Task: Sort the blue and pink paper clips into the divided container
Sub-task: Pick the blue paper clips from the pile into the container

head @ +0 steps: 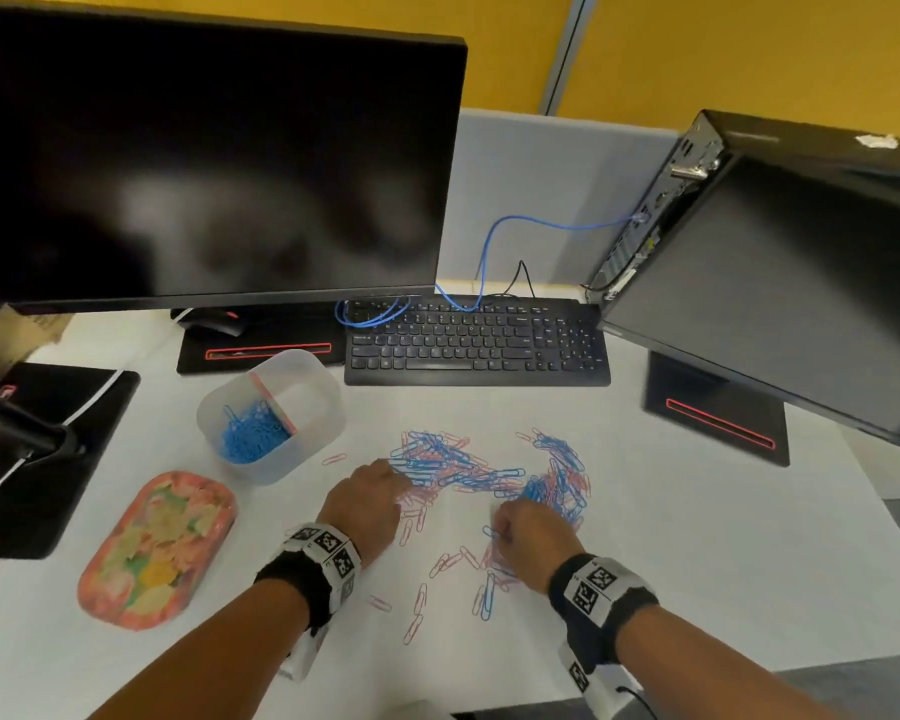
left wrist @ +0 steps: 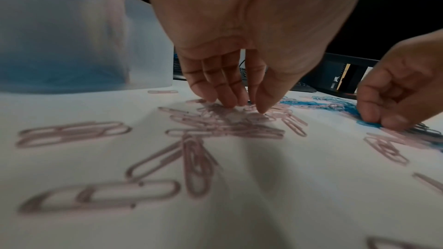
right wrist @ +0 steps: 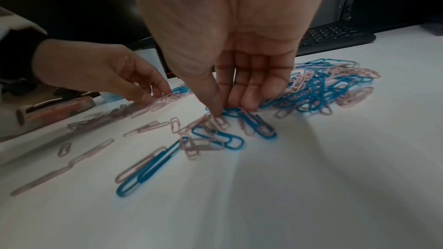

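Reaching into the scattered clips mid-bench, both hands work at once. The left hand (left wrist: 230, 75) has thumb and fingers drawn narrow, tips down on a small cluster of pink clips (left wrist: 227, 122); whether one is actually pinched cannot be told. The right hand (right wrist: 235, 82) is likewise nearly closed, tips on blue clips (right wrist: 239, 113) at the near edge of the mixed heap (head: 489, 470). The container (head: 271, 413) stands toward the bench's far left, just beyond the left hand, so that hand is nearer. Its near compartment holds blue clips; the far one looks empty, so pink likely goes there.
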`<state>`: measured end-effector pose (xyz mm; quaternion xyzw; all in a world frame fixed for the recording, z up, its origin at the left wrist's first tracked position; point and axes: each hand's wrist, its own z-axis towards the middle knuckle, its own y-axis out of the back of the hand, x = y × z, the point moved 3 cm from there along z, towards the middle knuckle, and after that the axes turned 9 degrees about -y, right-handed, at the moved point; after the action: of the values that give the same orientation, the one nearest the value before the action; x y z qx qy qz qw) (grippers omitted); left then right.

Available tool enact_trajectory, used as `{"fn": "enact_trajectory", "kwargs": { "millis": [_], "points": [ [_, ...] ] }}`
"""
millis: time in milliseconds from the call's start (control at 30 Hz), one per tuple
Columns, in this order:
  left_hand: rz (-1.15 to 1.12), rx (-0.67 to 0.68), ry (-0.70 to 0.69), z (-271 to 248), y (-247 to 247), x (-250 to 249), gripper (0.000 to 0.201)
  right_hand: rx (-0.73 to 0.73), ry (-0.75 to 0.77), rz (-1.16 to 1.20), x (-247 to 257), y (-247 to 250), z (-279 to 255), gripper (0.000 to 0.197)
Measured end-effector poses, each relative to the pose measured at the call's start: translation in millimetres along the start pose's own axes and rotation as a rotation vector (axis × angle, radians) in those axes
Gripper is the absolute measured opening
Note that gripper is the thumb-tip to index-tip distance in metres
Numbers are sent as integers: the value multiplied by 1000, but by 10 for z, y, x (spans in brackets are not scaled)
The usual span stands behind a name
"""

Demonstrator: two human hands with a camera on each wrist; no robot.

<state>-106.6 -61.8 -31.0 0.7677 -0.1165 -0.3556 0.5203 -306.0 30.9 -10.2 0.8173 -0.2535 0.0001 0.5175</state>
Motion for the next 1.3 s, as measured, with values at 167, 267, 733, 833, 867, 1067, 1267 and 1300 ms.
{"fn": "enact_trajectory", "kwargs": {
  "millis": [167,267,733,833,867,1067,1267,1300],
  "points": [
    [-29,-46,66,-78,-13,40,22,45,44,-16,132,3,78,15],
    [-58,-47,99,-123,-12,61,20,58,83,-34,197,-1,100,20],
    [-33,31,111,80,11,-65,14,98,151,44,263,-14,149,27],
    [-22,61,136,87,5,-61,14,55,121,203,186,70,171,20],
    [-21,66,143,92,9,-60,14,49,97,264,151,113,177,18],
    [-210,-21,162,93,71,-37,13,92,-80,666,-155,319,234,12],
    [-516,-226,296,102,159,106,27,263,-222,1100,-340,335,179,10],
    [-593,-239,323,105,171,133,28,284,-254,1139,-372,313,168,13]
  ]
}}
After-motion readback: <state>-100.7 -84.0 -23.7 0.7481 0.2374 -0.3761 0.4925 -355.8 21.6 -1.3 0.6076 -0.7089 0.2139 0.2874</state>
